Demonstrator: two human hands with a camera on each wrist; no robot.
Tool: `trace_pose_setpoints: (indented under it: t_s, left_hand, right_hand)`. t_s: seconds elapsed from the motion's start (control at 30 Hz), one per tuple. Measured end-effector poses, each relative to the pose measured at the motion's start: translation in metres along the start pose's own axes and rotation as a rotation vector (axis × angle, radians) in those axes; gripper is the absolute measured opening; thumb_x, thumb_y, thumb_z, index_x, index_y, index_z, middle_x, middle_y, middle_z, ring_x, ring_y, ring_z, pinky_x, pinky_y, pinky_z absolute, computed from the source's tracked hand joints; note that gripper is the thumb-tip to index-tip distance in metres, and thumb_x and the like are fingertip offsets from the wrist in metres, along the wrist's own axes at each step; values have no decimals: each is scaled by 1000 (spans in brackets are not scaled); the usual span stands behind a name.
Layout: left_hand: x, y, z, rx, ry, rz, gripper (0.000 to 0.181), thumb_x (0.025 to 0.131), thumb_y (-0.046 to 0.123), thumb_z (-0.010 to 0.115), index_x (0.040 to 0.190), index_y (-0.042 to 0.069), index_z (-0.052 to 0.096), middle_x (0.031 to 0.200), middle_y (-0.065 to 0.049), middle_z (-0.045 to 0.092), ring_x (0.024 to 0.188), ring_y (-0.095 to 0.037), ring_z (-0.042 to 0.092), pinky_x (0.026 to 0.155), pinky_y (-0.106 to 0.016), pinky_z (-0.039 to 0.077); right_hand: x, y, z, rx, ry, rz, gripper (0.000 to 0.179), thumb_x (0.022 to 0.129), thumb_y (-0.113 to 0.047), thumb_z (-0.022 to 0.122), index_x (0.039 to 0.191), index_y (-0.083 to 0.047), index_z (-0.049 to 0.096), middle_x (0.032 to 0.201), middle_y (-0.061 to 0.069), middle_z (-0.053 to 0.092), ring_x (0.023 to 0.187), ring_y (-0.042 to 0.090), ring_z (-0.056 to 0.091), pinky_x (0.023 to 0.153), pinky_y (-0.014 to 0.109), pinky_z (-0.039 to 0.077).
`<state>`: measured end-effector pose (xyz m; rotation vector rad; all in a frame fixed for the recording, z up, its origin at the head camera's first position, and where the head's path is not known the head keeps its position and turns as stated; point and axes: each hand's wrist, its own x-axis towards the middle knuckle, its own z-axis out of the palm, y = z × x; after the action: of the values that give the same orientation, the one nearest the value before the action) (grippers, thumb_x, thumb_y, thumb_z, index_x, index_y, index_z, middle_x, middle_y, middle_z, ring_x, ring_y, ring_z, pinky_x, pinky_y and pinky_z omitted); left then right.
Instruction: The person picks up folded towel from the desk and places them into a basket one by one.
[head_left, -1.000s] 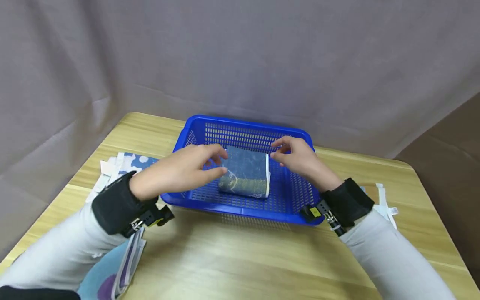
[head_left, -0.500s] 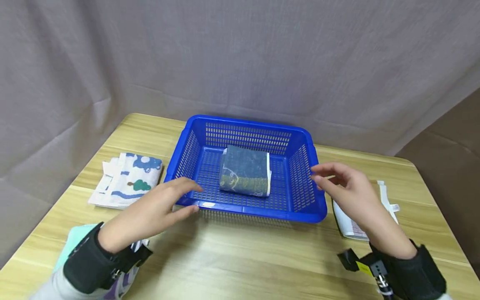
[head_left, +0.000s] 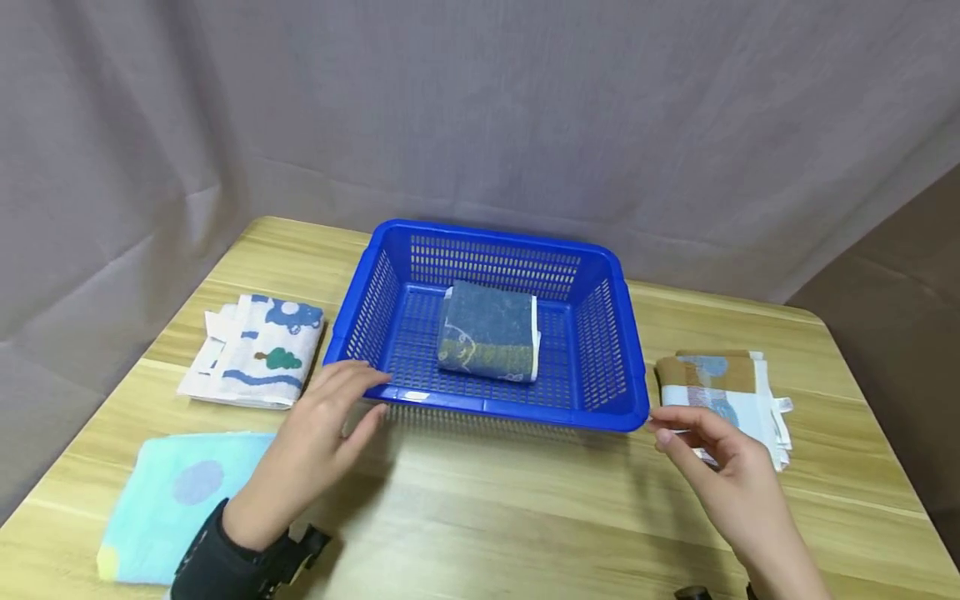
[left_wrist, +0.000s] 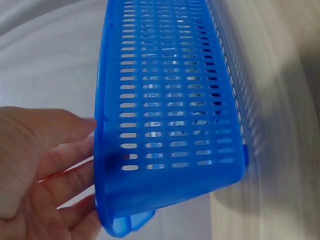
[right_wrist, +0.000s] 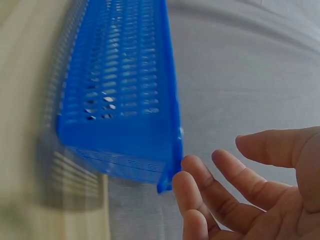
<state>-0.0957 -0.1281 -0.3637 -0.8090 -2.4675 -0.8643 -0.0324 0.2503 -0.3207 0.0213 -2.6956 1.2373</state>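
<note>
A blue perforated plastic basket [head_left: 487, 406] stands mid-table in the head view. Inside it lies a folded dark blue and olive towel [head_left: 491, 325] with white edging. My left hand [head_left: 311, 442] is at the basket's front left corner, fingers over the rim and thumb in front. In the left wrist view the rim hides those fingertips, and the thumb tip [left_wrist: 89, 124] meets the rim. My right hand [head_left: 731, 475] is at the front right corner with its fingers loosely bent. The right wrist view shows its thumb [right_wrist: 265, 145] well apart from the rim.
A folded white towel with blue and green patterns [head_left: 262, 354] lies left of the basket. Nearer, a turquoise towel [head_left: 168, 517] is partly covered by my left wrist. A brown and white towel [head_left: 720, 375] lies at the right. A grey curtain [head_left: 480, 108] hangs behind the table.
Both hands have drawn back from above the towel in the basket to the basket's front corners, the left one leftward, the right one rightward and nearer. Basket and towel look unmoved.
</note>
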Motion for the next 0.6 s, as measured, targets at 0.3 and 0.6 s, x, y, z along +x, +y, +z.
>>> trace_pose_setpoints:
  t_s: [0.3,0.6]
  left_hand:
    - [-2,2,9,-39,125,-17,30,79,-3,64,108,2,63,109,-11,62,111,-25,46,94,-44,40]
    - [-5,3,10,-40,109,-45,31,78,-5,64,109,4,64,109,-11,62,112,-24,45,95,-45,38]
  right_hand:
    - [-36,21,18,12,-20,57,18,91,-11,58,108,-8,62,98,5,67,84,13,58,63,21,51]
    - [-29,42,15,-70,40,51,17,89,-10,61,105,-6,63,97,10,65,79,12,58,55,23,50]
